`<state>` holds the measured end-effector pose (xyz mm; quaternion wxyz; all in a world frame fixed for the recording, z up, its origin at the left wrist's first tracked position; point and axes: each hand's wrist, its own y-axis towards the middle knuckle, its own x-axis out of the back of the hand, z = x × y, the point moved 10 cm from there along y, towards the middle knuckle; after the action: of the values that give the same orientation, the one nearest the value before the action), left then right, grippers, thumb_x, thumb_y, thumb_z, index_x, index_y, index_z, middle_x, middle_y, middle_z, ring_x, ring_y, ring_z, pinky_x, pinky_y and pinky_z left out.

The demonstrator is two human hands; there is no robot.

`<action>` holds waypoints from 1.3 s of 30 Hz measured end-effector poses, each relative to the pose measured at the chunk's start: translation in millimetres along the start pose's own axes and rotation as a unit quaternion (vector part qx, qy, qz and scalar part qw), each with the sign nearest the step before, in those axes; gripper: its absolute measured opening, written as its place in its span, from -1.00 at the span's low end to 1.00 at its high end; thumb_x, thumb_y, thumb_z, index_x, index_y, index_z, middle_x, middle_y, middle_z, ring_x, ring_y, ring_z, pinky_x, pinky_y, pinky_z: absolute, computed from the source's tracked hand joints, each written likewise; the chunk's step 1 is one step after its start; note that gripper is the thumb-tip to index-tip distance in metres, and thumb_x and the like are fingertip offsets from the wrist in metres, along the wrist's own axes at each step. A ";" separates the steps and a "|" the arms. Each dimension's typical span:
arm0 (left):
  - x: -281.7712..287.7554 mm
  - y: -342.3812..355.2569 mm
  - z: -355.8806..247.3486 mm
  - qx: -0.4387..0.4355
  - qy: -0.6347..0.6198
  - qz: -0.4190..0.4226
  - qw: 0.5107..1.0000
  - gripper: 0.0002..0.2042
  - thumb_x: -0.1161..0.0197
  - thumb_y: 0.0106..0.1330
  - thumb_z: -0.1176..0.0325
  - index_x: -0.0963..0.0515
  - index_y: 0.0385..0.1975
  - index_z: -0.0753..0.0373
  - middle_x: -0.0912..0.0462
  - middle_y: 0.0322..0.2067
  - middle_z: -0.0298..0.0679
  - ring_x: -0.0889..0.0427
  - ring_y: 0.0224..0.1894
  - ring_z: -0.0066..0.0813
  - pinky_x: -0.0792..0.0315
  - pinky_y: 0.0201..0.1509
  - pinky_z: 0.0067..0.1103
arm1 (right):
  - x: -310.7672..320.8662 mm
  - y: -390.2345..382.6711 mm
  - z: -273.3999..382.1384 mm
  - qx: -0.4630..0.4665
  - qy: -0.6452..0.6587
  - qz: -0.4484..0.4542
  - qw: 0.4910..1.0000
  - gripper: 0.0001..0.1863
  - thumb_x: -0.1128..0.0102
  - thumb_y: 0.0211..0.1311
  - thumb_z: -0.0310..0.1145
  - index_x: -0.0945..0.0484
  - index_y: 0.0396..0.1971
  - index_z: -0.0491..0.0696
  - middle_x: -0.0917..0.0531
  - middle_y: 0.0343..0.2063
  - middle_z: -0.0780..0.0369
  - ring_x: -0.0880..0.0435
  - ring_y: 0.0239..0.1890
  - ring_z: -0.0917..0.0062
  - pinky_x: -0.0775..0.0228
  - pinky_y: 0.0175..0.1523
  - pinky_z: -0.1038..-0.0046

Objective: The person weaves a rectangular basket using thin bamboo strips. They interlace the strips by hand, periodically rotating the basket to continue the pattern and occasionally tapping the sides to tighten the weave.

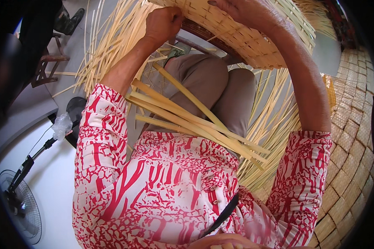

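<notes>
A curved piece of bamboo weaving (237, 39) stands in front of my knees, its upper part cut off by the view's edge. My left hand (164, 25) is closed in a pinch at its left edge; the fingertips are partly hidden. Over the weave's upper side lies my right hand (247, 12), fingers stretched out and partly cut off by the frame. Several loose flat bamboo strips (195, 120) rest across my lap, over my brown trousers (195, 79).
Long pale bamboo strips (108, 45) are heaped on the floor at the far left, with more (274, 112) beside my right leg. A large woven mat (349, 153) lies along the right. A black fan (23, 203) and a wooden stool (50, 62) are at left, near another person's boot (68, 20).
</notes>
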<state>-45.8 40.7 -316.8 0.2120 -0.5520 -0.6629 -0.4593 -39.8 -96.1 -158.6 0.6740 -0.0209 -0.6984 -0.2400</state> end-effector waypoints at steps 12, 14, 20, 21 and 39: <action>0.7 -4.1 13.0 0.016 -0.076 -0.032 0.996 -0.82 -0.38 0.27 0.21 -0.72 -0.27 0.15 -0.78 -0.42 -0.17 -0.78 -0.37 -0.19 -0.62 -0.25 -0.38 | -13.4 -4.0 -12.5 0.012 0.029 -0.028 0.999 -0.24 -0.28 0.24 -0.34 -0.26 0.46 0.06 -0.26 0.48 0.10 -0.22 0.51 0.11 -0.06 0.52 0.05; -1.1 -6.8 11.3 0.019 -0.100 -0.044 0.994 -0.83 -0.35 0.23 0.24 -0.72 -0.28 0.14 -0.77 -0.44 -0.17 -0.77 -0.39 -0.13 -0.62 -0.25 -0.35 | -15.7 -2.8 -15.1 0.021 0.024 -0.024 0.999 -0.21 -0.29 0.24 -0.34 -0.23 0.48 0.08 -0.26 0.49 0.10 -0.21 0.52 0.12 -0.05 0.52 0.06; -5.9 -18.3 12.5 0.044 -0.164 -0.024 0.985 -0.79 -0.35 0.40 0.30 -0.59 -0.15 0.31 -0.80 -0.34 -0.11 -0.82 -0.26 -0.37 -0.63 -0.15 -0.50 | -23.2 -5.8 -21.4 -0.001 -0.015 -0.009 1.000 -0.18 -0.29 0.24 -0.36 -0.18 0.50 0.10 -0.24 0.50 0.11 -0.20 0.53 0.15 -0.03 0.53 0.07; -4.6 -21.2 11.9 0.046 -0.178 -0.031 0.982 -0.80 -0.34 0.41 0.32 -0.57 -0.15 0.31 -0.81 -0.34 -0.12 -0.82 -0.25 -0.40 -0.63 -0.15 -0.52 | -23.0 -5.6 -21.2 0.003 -0.010 -0.005 1.000 -0.18 -0.29 0.24 -0.36 -0.18 0.51 0.10 -0.24 0.50 0.11 -0.20 0.53 0.15 -0.03 0.54 0.08; -12.2 -15.1 0.9 -0.022 -0.215 -0.029 0.976 -0.88 -0.29 0.46 0.45 -0.56 -0.13 0.35 -0.79 -0.30 -0.22 -0.76 -0.21 -0.55 -0.59 -0.13 -0.61 | -17.3 -3.0 -17.3 0.013 -0.003 -0.008 1.000 -0.17 -0.25 0.19 -0.40 -0.19 0.50 0.09 -0.25 0.49 0.08 -0.20 0.53 0.14 -0.02 0.54 0.08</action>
<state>-55.9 35.4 -332.5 0.0389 -0.6230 -0.6984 -0.3502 -23.2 -99.9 -176.3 0.6704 -0.0072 -0.7032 -0.2366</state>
